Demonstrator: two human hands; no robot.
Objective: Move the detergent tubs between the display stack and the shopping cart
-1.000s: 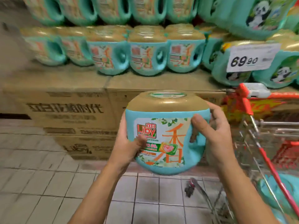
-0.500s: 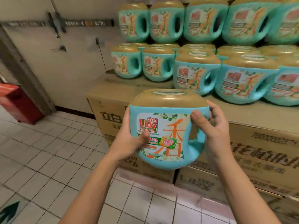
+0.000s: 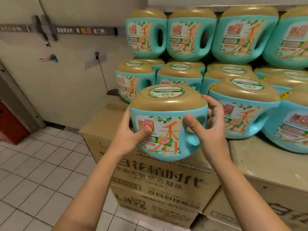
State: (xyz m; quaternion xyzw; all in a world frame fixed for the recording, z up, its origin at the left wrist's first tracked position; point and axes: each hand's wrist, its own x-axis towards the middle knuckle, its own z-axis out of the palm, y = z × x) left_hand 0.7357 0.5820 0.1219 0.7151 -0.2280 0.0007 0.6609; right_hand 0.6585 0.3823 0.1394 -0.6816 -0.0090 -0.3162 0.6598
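We grip the detergent tub [image 3: 166, 120] at frame centre with left hand [image 3: 128, 136] and right hand [image 3: 212, 130], fingers [image 3: 210, 104] curled round its sides, above the carton top [image 3: 105, 120]. We should set it down level, beside the stacked tubs [image 3: 243, 114].

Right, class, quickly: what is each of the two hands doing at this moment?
Left hand: holding the detergent tub, thumb across its label.
Right hand: holding the same tub, on its handle side.
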